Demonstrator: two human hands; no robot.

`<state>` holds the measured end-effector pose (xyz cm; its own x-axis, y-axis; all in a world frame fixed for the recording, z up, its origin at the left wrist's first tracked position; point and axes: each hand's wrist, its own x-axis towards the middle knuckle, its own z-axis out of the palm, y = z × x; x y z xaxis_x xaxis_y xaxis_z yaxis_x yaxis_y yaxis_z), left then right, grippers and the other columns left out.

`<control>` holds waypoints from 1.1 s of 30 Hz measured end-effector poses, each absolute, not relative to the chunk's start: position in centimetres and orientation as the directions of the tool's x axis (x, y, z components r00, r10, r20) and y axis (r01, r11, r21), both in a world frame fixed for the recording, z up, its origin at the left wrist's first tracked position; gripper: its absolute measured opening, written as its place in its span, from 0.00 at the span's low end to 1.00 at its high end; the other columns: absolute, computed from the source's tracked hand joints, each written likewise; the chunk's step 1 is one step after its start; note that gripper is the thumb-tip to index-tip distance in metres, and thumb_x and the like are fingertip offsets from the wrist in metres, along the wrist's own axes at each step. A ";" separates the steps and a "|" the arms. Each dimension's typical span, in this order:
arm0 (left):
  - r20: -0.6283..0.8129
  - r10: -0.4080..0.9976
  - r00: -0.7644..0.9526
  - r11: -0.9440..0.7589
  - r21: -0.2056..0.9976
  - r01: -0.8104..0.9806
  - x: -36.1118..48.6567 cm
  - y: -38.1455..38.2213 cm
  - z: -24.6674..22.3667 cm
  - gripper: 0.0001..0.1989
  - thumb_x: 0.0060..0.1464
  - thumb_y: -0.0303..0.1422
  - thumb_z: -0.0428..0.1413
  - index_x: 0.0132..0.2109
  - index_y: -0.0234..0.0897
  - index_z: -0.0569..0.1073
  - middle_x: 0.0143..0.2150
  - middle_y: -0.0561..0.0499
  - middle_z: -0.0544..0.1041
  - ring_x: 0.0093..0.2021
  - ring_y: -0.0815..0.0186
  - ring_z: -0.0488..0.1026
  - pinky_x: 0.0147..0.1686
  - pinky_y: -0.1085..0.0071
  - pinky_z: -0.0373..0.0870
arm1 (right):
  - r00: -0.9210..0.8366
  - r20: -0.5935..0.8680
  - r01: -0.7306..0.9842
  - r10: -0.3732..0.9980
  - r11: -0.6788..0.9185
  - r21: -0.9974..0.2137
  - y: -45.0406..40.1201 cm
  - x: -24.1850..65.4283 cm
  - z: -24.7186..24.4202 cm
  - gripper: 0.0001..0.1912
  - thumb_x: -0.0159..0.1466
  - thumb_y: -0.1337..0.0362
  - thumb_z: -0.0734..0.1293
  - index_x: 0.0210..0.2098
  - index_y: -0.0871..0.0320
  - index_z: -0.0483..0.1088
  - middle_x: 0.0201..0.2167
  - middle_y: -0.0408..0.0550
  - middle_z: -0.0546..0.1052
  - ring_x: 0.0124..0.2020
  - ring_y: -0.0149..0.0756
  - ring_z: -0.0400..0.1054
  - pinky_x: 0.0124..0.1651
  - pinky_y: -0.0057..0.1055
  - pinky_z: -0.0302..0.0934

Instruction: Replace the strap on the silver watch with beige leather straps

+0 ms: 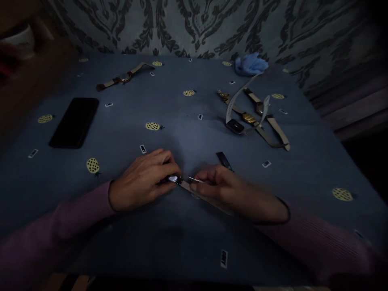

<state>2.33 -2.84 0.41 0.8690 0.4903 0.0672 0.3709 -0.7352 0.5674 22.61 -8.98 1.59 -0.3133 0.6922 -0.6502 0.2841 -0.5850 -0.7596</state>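
I'd brace the watch point(173, 178), pinched by the left hand point(144, 180) over the table point(121, 125), and guide the thin tool point(193, 179), held between fingertips of the right hand point(226, 184), slowly so it won't slip.

There are five watches point(173, 178), one phone point(74, 123), one tool point(192, 178), one bundle point(251, 64).

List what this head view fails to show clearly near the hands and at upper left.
Head view: shiny silver watch case, partly covered by the left hand.
Head view: thin silver pointed tool, rear end hidden by the right hand.
Head view: flat black elongated object, near end behind the same hand.
Head view: white rounded vessel, pattern too dim and blurred.
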 end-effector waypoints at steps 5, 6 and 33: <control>0.046 0.490 0.871 -0.734 0.561 0.383 2.3 -2.8 0.4 0.06 0.58 0.28 0.54 0.42 0.37 0.73 0.39 0.51 0.71 0.38 0.66 0.66 0.35 0.71 0.64 | -0.309 -0.644 0.266 0.699 -0.587 -0.765 -9.0 22.5 1.5 0.15 0.56 0.58 0.68 0.20 0.58 0.62 0.13 0.33 0.56 0.14 0.20 0.46 0.17 0.22 0.40; 0.036 0.489 0.871 -0.733 0.559 0.389 2.3 -2.8 0.4 0.06 0.58 0.28 0.54 0.42 0.37 0.73 0.39 0.51 0.71 0.38 0.66 0.66 0.35 0.70 0.64 | -0.312 -0.642 0.259 0.700 -0.587 -0.767 -9.1 22.5 1.5 0.15 0.56 0.58 0.68 0.20 0.58 0.62 0.13 0.33 0.56 0.14 0.21 0.47 0.17 0.23 0.41; -0.273 0.589 0.760 0.077 0.956 0.284 2.9 -2.3 1.3 0.04 0.57 0.30 0.54 0.35 0.33 0.68 0.29 0.53 0.72 0.29 0.72 0.69 0.31 0.74 0.67 | -0.255 -0.588 0.054 0.767 -0.596 -0.801 -10.2 23.9 0.2 0.17 0.53 0.51 0.72 0.26 0.60 0.70 0.17 0.39 0.68 0.17 0.24 0.58 0.19 0.22 0.52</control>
<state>2.94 -2.32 1.33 0.7602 0.5894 -0.2733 0.2839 0.0771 0.9558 23.87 -10.18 0.24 -0.2549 0.7675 -0.5882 0.0541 -0.5961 -0.8011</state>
